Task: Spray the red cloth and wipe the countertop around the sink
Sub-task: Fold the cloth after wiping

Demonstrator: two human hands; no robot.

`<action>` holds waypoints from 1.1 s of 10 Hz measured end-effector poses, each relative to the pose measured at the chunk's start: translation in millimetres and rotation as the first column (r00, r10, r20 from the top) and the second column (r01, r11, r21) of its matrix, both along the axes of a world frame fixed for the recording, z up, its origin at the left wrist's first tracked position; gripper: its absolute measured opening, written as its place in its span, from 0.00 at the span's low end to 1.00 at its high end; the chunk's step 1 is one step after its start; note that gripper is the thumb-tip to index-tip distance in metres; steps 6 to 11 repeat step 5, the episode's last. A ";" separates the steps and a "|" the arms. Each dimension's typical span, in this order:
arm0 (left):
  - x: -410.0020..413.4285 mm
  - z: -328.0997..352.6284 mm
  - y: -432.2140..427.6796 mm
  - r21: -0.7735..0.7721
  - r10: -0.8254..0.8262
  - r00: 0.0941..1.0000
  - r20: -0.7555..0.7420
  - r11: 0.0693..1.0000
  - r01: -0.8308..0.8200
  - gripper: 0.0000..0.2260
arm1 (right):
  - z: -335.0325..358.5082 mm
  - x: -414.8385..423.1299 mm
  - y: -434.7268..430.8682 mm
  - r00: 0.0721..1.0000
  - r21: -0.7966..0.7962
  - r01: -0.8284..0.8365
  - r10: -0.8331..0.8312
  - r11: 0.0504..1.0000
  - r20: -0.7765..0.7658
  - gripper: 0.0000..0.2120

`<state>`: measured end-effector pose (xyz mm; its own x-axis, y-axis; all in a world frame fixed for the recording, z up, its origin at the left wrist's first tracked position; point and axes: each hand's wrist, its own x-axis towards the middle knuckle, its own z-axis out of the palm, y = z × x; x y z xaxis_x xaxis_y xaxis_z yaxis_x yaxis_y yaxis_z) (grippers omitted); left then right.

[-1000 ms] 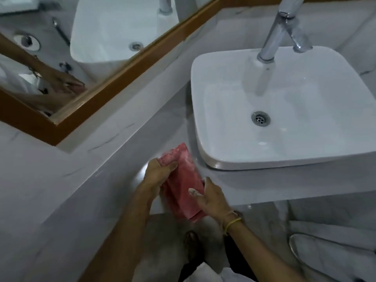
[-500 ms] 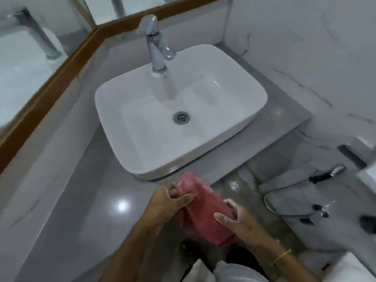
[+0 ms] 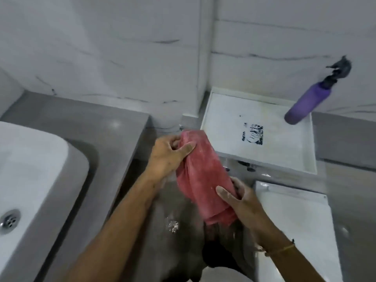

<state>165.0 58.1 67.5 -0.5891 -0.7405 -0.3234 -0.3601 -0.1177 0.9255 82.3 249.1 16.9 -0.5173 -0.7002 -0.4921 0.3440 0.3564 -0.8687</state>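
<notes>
Left hand [image 3: 166, 155] and right hand [image 3: 244, 198] clamp the cloth [image 3: 201, 176] beyond the countertop [image 3: 81, 117] edge. A purple bottle [image 3: 305, 102], probably a sprayer, stands at the tank lid's [image 3: 240, 119] far corner.

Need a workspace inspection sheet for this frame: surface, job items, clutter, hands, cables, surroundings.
Surface: grey countertop, bare where visible, beside the white sink.
Job's things: red cloth bunched, held in the air off the counter's end; purple spray bottle standing on the white toilet tank lid.
Clutter: dark smudge on the lid.
Grippers: left hand grips the cloth's top; right hand grips its lower end.
Cables: nothing seen.
Surroundings: marble-look wall tiles; wet floor below.
</notes>
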 end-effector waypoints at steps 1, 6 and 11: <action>-104.6 12.8 -21.3 -0.114 -0.077 0.997 -0.005 0.991 0.076 0.06 | 14.4 -68.6 -13.3 0.987 -0.050 0.154 -0.152 0.987 0.046 0.16; -184.5 -88.7 -0.4 -0.472 -0.232 0.788 0.570 0.692 0.546 0.18 | -52.0 -182.5 -59.5 0.705 0.395 0.018 0.268 0.919 -0.656 0.26; -184.5 -88.7 -0.4 -0.472 -0.232 0.788 0.570 0.692 0.546 0.18 | -52.0 -182.5 -59.5 0.705 0.395 0.018 0.268 0.919 -0.656 0.26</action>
